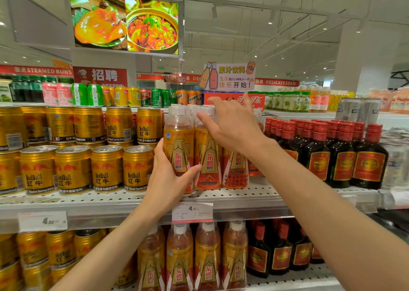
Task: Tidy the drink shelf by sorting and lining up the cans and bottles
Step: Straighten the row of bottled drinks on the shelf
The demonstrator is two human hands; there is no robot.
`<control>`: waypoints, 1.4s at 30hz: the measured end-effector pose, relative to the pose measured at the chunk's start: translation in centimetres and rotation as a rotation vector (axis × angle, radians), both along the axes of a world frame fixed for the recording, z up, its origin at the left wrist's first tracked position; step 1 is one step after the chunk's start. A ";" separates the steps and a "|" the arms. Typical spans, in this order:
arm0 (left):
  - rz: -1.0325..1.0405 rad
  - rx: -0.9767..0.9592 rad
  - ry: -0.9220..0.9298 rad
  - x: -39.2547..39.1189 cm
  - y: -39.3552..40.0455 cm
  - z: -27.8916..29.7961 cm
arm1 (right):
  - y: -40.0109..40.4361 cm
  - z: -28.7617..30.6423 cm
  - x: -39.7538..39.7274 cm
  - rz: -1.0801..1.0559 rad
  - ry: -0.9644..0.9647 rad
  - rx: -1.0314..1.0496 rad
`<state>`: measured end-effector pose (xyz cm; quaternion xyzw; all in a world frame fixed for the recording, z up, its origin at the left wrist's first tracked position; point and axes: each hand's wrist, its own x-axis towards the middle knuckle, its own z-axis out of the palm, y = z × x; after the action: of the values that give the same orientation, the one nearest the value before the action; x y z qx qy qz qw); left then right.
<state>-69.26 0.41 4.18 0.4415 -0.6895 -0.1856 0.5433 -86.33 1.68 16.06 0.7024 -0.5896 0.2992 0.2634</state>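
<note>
On the perforated metal shelf stands a row of orange energy drink bottles with clear caps. My left hand is wrapped around the lower half of the leftmost orange bottle, which stands upright. My right hand reaches over the caps of the neighbouring orange bottles, fingers spread and resting on their tops, gripping none. Gold Red Bull cans are stacked in two layers to the left. Dark bottles with red caps stand in rows to the right.
A price tag reading 4.20 hangs on the shelf edge below the orange bottles. The lower shelf holds more orange bottles, gold cans and dark bottles. A juice sign stands above. Assorted cans line the top of the shelving.
</note>
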 end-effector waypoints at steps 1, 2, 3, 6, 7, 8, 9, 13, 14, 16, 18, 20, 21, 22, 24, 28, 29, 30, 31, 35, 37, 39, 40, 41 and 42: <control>-0.009 0.002 0.001 0.0 0.0 0.0 | -0.3 0.2 0.0 0.005 -0.012 0.023; -0.021 0.004 0.003 0.0 0.0 0.0 | -0.6 0.4 0.0 0.019 -0.037 0.032; -0.031 0.007 0.005 0.0 0.1 0.0 | -0.8 0.5 0.0 0.040 -0.070 0.030; -0.048 0.005 0.013 0.0 0.1 0.1 | -1.2 0.6 -0.1 0.095 -0.151 0.008; -0.049 0.004 0.017 -0.1 0.2 0.1 | -1.2 0.6 -0.1 0.108 -0.166 0.000; -0.051 0.002 0.022 -0.1 0.2 0.2 | -1.2 0.5 -0.1 0.120 -0.176 -0.008; -0.054 -0.001 0.026 -0.1 0.2 0.2 | -1.3 0.5 -0.1 0.130 -0.182 -0.015; -0.072 -0.006 0.035 -0.1 0.2 0.2 | -1.2 0.6 -0.4 0.155 -0.170 -0.024; -0.073 -0.005 0.034 -0.1 0.1 0.2 | -1.2 0.6 -0.5 0.160 -0.173 -0.020; -0.077 -0.005 0.033 -0.1 0.1 0.1 | -1.1 0.4 -0.4 0.162 -0.181 -0.016; -0.079 -0.005 0.034 -0.1 0.1 0.1 | -0.9 0.3 -0.3 0.147 -0.174 -0.018; -0.071 -0.003 0.034 -0.1 0.1 0.0 | -0.4 0.2 -0.2 0.128 -0.161 -0.013; -0.065 -0.003 0.032 -0.1 0.1 0.0 | -0.1 -0.1 -0.3 0.130 -0.162 -0.020; -0.058 -0.002 0.027 -0.1 0.1 0.0 | 0.3 -0.5 -0.5 0.146 -0.172 -0.044; -0.043 0.005 0.018 -0.2 0.2 0.1 | 1.4 -1.9 -1.4 0.195 -0.243 -0.131; -0.014 0.002 0.019 -0.5 0.2 0.1 | 3.3 -6.7 -3.2 0.203 -0.526 -0.121; -0.009 0.000 0.017 -0.6 0.2 0.1 | 3.7 -7.8 -3.5 0.192 -0.589 -0.077; -0.004 -0.002 0.017 -0.6 0.2 0.1 | 4.0 -8.8 -3.7 0.185 -0.643 -0.025; -0.001 -0.005 0.017 -0.7 0.2 0.1 | 4.1 -9.7 -3.8 0.178 -0.690 0.035; 0.008 -0.003 0.012 -0.7 0.2 0.1 | 3.8 -11.8 -4.0 0.142 -0.724 0.220; 0.016 -0.003 0.008 -0.7 0.2 0.0 | 3.5 -11.9 -4.0 0.131 -0.722 0.236; 0.021 -0.001 0.005 -0.7 0.3 0.1 | 3.5 -11.7 -3.9 0.122 -0.718 0.221; 0.022 0.002 0.003 -0.7 0.3 0.1 | 3.6 -11.8 -3.9 0.118 -0.714 0.209; 0.021 0.004 0.000 -0.7 0.3 0.1 | 3.8 -11.8 -3.9 0.112 -0.712 0.198; 0.022 0.007 -0.004 -0.6 0.3 0.1 | 3.9 -11.9 -3.9 0.104 -0.712 0.189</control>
<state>-69.89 0.72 4.25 0.4512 -0.6852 -0.1813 0.5422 -90.24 5.59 4.13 0.6045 -0.6328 0.4823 -0.0398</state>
